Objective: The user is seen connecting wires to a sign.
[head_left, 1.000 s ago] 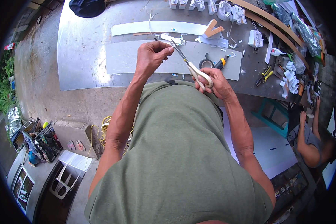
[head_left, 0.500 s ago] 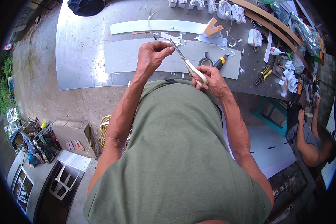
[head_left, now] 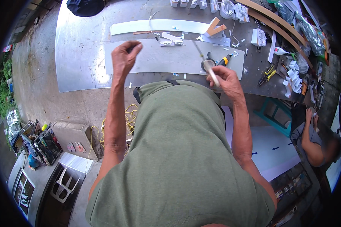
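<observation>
My right hand (head_left: 227, 81) grips a pair of white-handled scissors (head_left: 214, 76), blurred by motion, with the blades pointing up and left. My left hand (head_left: 125, 56) is raised over the left end of a flat grey panel (head_left: 151, 60). Its fingers are curled and the thumb presses toward the forefinger; anything between them is too small to see. A small white bracket-like piece (head_left: 171, 39) lies on the panel's far edge, between the hands. Near the scissors are a roll of dark tape (head_left: 207, 65) and a yellow-and-black utility knife (head_left: 225, 61).
A long white strip (head_left: 159, 26) lies behind the panel on the metal tabletop (head_left: 79, 53). White block letters (head_left: 227, 10) stand at the far edge. Pliers (head_left: 268, 74) and white curled pieces (head_left: 293, 81) lie right. A co-worker (head_left: 312, 145) sits beyond a green stool (head_left: 272, 115).
My hands have moved apart: the left went left, away from the scissors, and the right shifted right with them. The co-worker's hands have come closer together.
</observation>
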`<state>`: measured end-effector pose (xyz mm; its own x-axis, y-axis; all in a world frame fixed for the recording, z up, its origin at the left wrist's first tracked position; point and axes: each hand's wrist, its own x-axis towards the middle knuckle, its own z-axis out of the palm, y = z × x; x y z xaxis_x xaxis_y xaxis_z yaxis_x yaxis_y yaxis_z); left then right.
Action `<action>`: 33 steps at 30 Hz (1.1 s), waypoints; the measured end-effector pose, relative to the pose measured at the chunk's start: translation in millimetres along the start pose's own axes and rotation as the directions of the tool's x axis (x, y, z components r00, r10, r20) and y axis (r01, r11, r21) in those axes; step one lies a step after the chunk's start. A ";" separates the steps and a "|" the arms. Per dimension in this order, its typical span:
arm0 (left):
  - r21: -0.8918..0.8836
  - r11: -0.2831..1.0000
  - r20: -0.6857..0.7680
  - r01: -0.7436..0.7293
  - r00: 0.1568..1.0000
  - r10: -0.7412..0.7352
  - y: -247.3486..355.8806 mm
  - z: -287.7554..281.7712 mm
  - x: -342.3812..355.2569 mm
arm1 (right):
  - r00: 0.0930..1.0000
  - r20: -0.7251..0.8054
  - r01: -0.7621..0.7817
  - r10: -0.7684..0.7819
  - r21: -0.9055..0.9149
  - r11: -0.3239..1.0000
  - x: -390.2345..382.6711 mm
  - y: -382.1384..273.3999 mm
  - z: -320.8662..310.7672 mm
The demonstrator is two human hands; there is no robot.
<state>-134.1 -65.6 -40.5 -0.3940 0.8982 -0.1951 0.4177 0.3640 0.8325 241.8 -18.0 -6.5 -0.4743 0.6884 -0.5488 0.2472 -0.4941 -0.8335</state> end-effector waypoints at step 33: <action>0.398 0.702 0.261 -0.591 0.806 0.531 -10.4 83.4 -24.9 | 0.926 0.008 0.324 -0.377 -0.528 0.785 64.4 -12.9 53.9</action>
<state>-60.4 -71.2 -87.6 0.1178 0.9817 0.1497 0.8516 -0.1774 0.4933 162.5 4.2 -27.6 -0.5390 0.8198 -0.1933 0.4864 0.1155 -0.8661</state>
